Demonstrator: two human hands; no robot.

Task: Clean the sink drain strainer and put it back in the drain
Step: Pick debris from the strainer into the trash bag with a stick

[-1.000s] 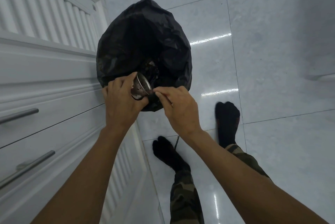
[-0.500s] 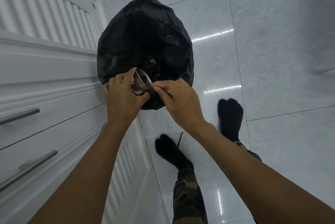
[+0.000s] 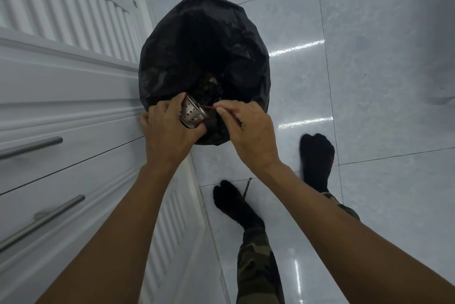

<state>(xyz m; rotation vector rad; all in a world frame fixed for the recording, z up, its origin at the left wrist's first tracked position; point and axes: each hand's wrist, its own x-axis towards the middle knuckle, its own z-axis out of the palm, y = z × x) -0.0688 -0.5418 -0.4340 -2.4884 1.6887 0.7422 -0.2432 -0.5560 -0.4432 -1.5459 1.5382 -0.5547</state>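
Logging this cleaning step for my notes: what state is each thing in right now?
strainer: gripped by left hand, tipped sideways over the bag.
red stick: pinched by right hand, pointing at the strainer.
black bin bag: open, waste inside.
drawers: closed.

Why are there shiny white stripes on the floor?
In the head view, the stripes are light glaring off the glossy floor tiles; same view, the black bin bag is mostly too dark inside to see, and the wide lens bends the cabinet edges.
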